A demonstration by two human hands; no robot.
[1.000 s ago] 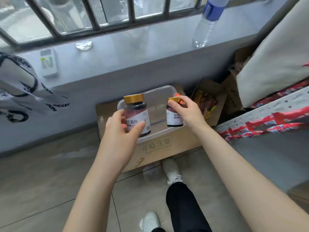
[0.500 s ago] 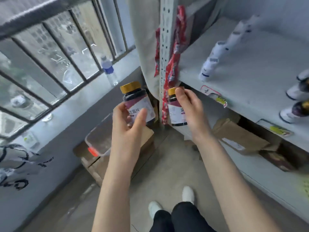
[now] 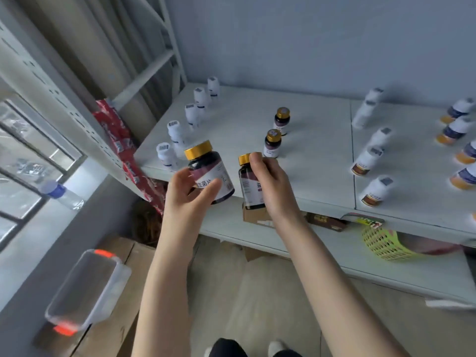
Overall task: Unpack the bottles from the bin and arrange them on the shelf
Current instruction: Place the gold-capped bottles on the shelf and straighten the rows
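My left hand (image 3: 189,193) grips a wide dark bottle (image 3: 206,168) with a gold cap and a white-and-maroon label. My right hand (image 3: 270,184) holds a narrower dark bottle (image 3: 247,181) of the same kind, fingers over its gold cap. Both bottles hang in front of the white shelf (image 3: 309,155), near its front edge. Two small dark gold-capped bottles (image 3: 272,143) stand upright on the shelf just behind my right hand. The clear plastic bin (image 3: 87,287) with orange clips sits low at the left on a cardboard box, and looks empty.
A row of white bottles (image 3: 177,130) lines the shelf's left side; several more white and dark bottles (image 3: 371,161) stand on the right. A perforated upright (image 3: 59,99) rises at left. A lower shelf holds a yellow mesh basket (image 3: 386,243). A water bottle (image 3: 61,194) stands on the sill.
I have turned from the bin by the window to face the shelf. Both hands carried their bottles up and across to the shelf's front edge; the bin now lies at the lower left.
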